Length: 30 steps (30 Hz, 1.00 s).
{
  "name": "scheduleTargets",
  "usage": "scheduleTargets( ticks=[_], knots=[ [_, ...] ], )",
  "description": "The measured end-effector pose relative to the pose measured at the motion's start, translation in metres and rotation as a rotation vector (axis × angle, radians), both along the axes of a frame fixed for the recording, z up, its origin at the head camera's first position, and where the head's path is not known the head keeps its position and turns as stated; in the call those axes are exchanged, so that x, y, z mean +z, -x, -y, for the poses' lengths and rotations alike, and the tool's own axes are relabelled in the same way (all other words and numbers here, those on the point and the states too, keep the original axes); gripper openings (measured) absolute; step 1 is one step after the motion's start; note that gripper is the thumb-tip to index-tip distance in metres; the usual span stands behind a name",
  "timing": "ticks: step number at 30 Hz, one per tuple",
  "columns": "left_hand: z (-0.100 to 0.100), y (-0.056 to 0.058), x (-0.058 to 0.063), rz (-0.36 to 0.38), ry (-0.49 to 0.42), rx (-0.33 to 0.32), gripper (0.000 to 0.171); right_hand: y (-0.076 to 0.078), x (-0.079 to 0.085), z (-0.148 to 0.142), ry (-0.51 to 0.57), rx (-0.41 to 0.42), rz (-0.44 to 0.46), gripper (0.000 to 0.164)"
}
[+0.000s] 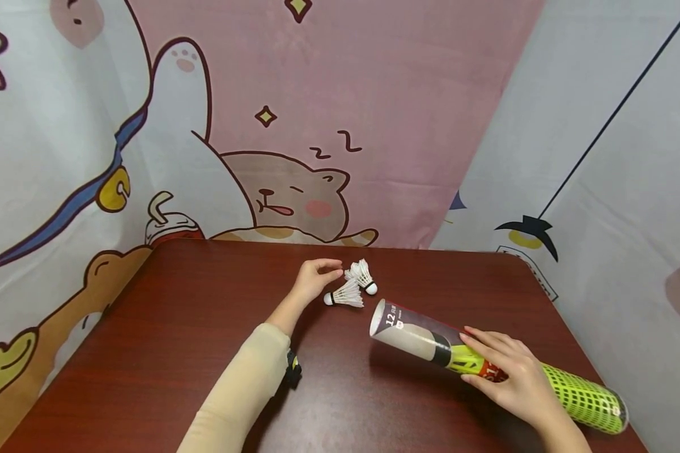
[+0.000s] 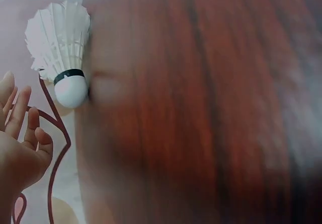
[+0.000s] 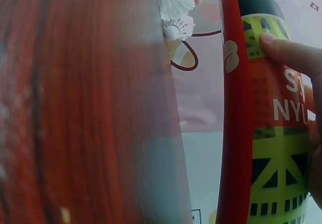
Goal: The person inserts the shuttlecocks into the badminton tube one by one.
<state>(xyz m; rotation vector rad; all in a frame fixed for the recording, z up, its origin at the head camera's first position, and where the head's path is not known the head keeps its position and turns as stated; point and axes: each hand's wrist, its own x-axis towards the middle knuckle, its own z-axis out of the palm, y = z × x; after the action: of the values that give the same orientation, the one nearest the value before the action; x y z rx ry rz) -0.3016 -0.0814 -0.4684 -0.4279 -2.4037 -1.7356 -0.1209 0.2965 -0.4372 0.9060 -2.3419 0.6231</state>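
Two white shuttlecocks with black bands, a nearer one (image 1: pixel 344 294) and a farther one (image 1: pixel 364 277), lie close together on the table toward its back. My left hand (image 1: pixel 316 278) hovers just left of them, fingers loosely bent and holding nothing; a shuttlecock (image 2: pixel 63 48) shows beyond those fingers in the left wrist view. My right hand (image 1: pixel 512 374) grips a long printed shuttlecock tube (image 1: pixel 413 336) round its middle. The tube is tilted, its round open end facing left toward the shuttlecocks. In the right wrist view the thumb presses on the red and yellow-green tube (image 3: pixel 274 98).
The dark red-brown wooden table (image 1: pixel 164 340) has its back edge against a cartoon-printed cloth (image 1: pixel 408 126). The tube's yellow-green end reaches the table's right side. A black device (image 1: pixel 293 371) is strapped at my left wrist.
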Motion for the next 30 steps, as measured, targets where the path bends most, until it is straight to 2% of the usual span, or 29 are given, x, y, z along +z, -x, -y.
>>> scheduleTargets(
  ticks=[11,20,26,30],
  knots=[
    [-0.012,0.010,-0.011,0.011,0.025,-0.041,0.026,0.000,0.000,-0.002,-0.001,0.001,-0.005,0.073],
    [-0.014,0.014,-0.017,0.052,0.045,0.016,0.023,0.001,-0.001,-0.002,0.000,0.002,-0.017,0.071],
    [-0.014,0.013,-0.021,0.074,0.108,0.037,0.018,0.001,-0.001,-0.001,-0.003,-0.009,0.015,0.072],
    [-0.015,0.012,-0.020,0.080,0.157,0.044,0.015,0.001,-0.002,-0.001,0.003,0.001,-0.010,0.066]
  ],
)
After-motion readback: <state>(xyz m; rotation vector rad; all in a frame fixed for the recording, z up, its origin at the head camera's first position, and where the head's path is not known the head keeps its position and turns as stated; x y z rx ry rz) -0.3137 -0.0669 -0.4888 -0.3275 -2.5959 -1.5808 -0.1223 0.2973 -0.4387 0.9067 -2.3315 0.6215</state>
